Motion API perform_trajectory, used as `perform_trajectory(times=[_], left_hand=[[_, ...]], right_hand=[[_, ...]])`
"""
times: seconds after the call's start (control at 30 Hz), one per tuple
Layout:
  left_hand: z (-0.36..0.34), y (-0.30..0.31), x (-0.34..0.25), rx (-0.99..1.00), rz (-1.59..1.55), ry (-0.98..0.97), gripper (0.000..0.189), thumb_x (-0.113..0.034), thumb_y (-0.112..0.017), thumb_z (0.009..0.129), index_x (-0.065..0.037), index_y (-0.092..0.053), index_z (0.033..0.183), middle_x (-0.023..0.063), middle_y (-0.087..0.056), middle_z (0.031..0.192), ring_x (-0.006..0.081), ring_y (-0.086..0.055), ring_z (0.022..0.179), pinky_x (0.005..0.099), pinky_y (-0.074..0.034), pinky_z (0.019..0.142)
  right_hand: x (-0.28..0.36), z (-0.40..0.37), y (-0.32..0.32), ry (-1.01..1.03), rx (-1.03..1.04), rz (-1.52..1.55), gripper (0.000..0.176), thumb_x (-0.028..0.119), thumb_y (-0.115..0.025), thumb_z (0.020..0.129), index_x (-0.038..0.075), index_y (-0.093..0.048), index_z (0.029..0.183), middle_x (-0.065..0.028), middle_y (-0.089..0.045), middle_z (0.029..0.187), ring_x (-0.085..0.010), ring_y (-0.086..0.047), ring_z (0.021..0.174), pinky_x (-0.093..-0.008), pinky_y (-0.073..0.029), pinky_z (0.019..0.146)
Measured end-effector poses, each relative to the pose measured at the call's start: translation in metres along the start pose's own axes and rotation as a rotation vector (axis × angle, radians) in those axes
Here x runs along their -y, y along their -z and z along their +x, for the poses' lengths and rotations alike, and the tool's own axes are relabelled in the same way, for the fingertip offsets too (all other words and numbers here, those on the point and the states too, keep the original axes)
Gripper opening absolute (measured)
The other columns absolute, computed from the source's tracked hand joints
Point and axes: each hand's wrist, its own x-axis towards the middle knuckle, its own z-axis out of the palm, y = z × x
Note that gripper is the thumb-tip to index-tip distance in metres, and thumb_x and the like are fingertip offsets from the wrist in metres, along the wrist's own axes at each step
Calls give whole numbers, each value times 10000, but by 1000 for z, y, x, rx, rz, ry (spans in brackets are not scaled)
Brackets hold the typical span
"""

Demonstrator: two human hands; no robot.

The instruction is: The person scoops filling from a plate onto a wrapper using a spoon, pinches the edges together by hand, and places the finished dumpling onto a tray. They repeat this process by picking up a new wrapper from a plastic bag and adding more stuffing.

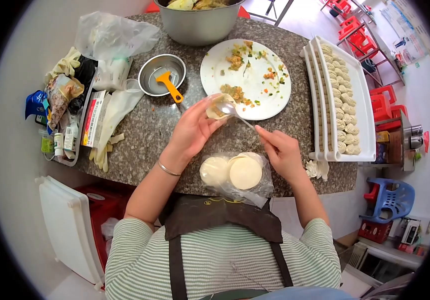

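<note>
My left hand [195, 125] is closed around a round dumpling wrapper [214, 111], cupped with some filling in it. In my right hand [281, 149] is a metal spoon [244, 121], gripped by its handle, its bowl pressed to the wrapper. Just beyond both hands lies a white plate [225, 60] with scattered bits of meat and vegetable filling [233, 92]. Nearer my body, two stacks of round wrappers [245, 171] rest on a clear plastic bag [262, 192] at the counter's edge.
Stacked white trays [366, 125] of pleated dumplings [342, 95] stand at the right. A metal bowl [147, 67] with an orange-handled tool [167, 86] sits left of the plate. Behind is a large pot [198, 25]. A cluttered tray [86, 105] and plastic bag [112, 37] occupy the left.
</note>
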Motion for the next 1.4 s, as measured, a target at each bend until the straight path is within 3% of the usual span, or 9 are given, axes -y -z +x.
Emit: perform_trajectory(times=[0.17, 0.27, 0.4, 0.5, 0.8, 0.97, 1.03, 1.13, 1.4], left_hand=[[16, -18, -1, 13, 309, -169, 441, 8, -576, 904, 42, -438, 1321, 118, -596, 1213, 188, -609, 1097, 277, -499, 951], [24, -31, 1, 17, 375, -181, 424, -51, -579, 924, 30, -446, 1319, 107, -617, 1169, 160, -627, 1047, 249, -532, 865], [32, -41, 12, 70, 478, -318, 344, -90, -582, 935, 20, -524, 1255, 96, -633, 1136, 132, -633, 992, 235, -545, 769], [29, -44, 22, 88, 513, -374, 358, -56, -646, 888, 43, -546, 1217, 94, -631, 1156, 138, -627, 991, 255, -527, 793], [28, -28, 28, 127, 795, -789, 204, 0, -622, 887, 25, -644, 1088, 137, -636, 1164, 171, -633, 1002, 273, -532, 848], [29, -24, 28, 56, 792, -767, 190, 5, -624, 884, 28, -654, 1071, 138, -649, 1133, 170, -633, 997, 276, -533, 853], [30, -23, 27, 18, 749, -735, 191, 6, -628, 882, 29, -655, 1069, 139, -652, 1124, 169, -635, 993, 278, -531, 855], [33, -20, 25, 4, 731, -706, 160, 11, -628, 880, 32, -669, 1033, 144, -654, 1117, 168, -633, 993, 280, -530, 855], [32, -20, 24, 174, 835, -651, 121, 20, -638, 876, 55, -670, 987, 178, -648, 1116, 176, -635, 992, 289, -538, 851]], right_hand=[[-33, 8, 8, -92, -207, 5, 294, 28, -626, 841, 97, -687, 1121, -95, -531, 653, -228, -524, 543, -328, -428, 529], [-55, 14, 3, -185, -208, -110, 253, 61, -653, 835, 89, -698, 1082, -79, -557, 695, -235, -544, 609, -327, -457, 590], [-41, 35, 1, 16, -326, -148, 244, 94, -692, 810, 65, -700, 1052, -83, -612, 810, -249, -586, 802, -342, -478, 778], [-17, 48, -2, -94, -273, 512, 184, 40, -676, 834, -7, -688, 1012, -81, -668, 981, -142, -611, 919, -271, -464, 828], [-9, 75, -22, -245, -230, 1002, 142, 118, -679, 860, 5, -690, 945, -45, -688, 910, -105, -619, 862, -264, -470, 811], [-12, 79, -34, -167, -245, 950, 113, 111, -679, 853, 11, -690, 906, -43, -682, 886, -121, -610, 814, -268, -464, 772], [-7, 80, -35, 63, -428, 530, 93, 106, -690, 833, 17, -691, 859, -63, -676, 841, -170, -610, 797, -292, -459, 772], [-2, 78, -31, 119, -458, 416, 84, 101, -699, 813, 19, -690, 829, -79, -671, 816, -208, -611, 804, -313, -457, 786], [-15, 73, -14, -77, -172, 663, 112, 105, -681, 846, 3, -634, 854, -33, -624, 823, -119, -555, 790, -255, -440, 743]])
